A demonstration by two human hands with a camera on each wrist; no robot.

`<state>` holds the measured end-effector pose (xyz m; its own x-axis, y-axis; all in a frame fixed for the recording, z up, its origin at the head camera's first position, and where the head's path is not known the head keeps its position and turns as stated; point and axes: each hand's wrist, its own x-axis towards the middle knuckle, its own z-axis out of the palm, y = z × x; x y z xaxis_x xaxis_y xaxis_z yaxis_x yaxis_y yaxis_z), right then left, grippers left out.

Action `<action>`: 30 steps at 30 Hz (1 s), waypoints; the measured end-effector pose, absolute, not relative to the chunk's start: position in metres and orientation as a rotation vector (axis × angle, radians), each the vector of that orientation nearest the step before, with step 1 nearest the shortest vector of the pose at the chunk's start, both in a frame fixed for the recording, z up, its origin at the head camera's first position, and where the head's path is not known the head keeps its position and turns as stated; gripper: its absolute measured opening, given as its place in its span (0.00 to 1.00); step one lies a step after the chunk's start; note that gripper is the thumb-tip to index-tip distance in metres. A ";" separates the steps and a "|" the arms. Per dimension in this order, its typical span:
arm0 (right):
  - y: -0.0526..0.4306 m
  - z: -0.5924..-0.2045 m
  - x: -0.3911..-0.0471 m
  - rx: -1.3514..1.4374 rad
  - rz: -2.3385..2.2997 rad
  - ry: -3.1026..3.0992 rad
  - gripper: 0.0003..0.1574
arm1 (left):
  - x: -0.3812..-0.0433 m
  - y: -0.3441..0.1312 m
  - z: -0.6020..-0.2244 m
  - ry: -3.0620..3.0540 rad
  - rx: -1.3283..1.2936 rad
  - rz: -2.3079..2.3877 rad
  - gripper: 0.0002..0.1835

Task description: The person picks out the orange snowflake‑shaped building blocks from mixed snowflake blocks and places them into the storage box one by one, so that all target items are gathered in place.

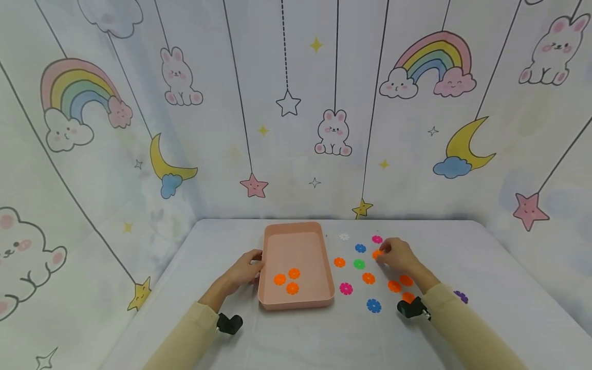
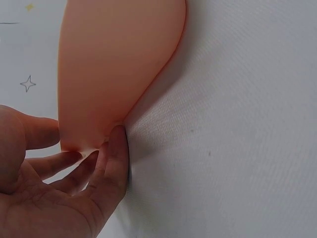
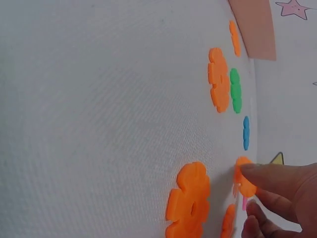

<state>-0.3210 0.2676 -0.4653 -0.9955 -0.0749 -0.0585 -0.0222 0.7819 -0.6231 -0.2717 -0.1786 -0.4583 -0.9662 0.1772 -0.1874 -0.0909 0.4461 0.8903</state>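
Note:
A shallow pink tray (image 1: 299,246) lies on the white table with three orange snowflake-shaped discs (image 1: 293,288) near its front end. My left hand (image 1: 245,268) holds the tray's left side; in the left wrist view, the thumb is at the rim and the fingers (image 2: 116,153) touch the outer wall. Right of the tray, my right hand (image 1: 396,254) pinches an orange notched disc (image 3: 245,177) between thumb and fingertips. In the right wrist view this disc is tilted up, above the cloth. Near that hand lie a pink disc (image 1: 377,239) and a blue disc (image 1: 360,248).
Several loose discs are spread right of the tray, among them green (image 1: 359,264), white (image 1: 344,237), pink (image 1: 346,289) and blue (image 1: 373,306). More orange discs (image 1: 394,286) lie beside the right forearm. A purple disc (image 1: 461,296) is partly behind the right sleeve.

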 end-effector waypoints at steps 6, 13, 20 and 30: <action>0.266 -0.460 -0.319 -0.096 -1.036 2.919 0.13 | -0.272 -0.179 -0.459 2.461 0.064 1.514 0.26; 0.266 -0.457 -0.314 -0.107 -1.070 2.912 0.10 | -0.273 -0.180 -0.462 2.475 0.058 1.503 0.26; 0.266 -0.455 -0.310 -0.133 -1.080 2.891 0.10 | -0.273 -0.180 -0.463 2.467 0.069 1.510 0.26; 0.258 -0.444 -0.304 -0.255 -1.102 2.901 0.08 | -0.274 -0.179 -0.461 2.462 0.081 1.520 0.26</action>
<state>-0.3043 0.2582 -0.4439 -0.9862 -0.1625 0.0318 -0.1427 0.7360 -0.6618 -0.2740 -0.1794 -0.4613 -0.9681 0.1755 -0.1788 -0.0813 0.4552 0.8867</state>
